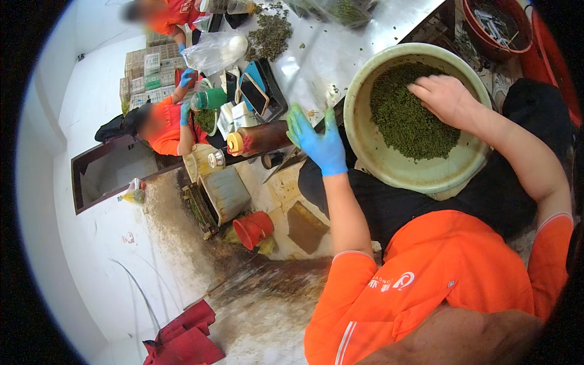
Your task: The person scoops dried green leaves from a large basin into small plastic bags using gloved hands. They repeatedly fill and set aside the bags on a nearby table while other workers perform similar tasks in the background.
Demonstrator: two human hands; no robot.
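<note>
A pale green basin [415, 180] rests over my legs, with a heap of small green granular plant material [406, 123] in it. My right hand [445, 98] is bare and reaches into the basin, its bent fingers at the top of the heap. Whether anything is between those fingertips is hidden. My left hand [319, 141] wears a blue glove with green-stained fingertips. It hangs left of the basin by the table edge, fingers apart and holding nothing. Just beyond it, a brown bottle with a yellow cap [262, 138] appears close to the fingers; contact is unclear.
On the metal table [315, 68] are a phone [254, 93], a green-wrapped jar [210, 99], a plastic bag [210, 52] and dried plant clusters [269, 34]. Co-workers in orange, one [159, 123] wearing blue gloves, sit across. Red buckets [253, 229] [497, 29] stand on both sides.
</note>
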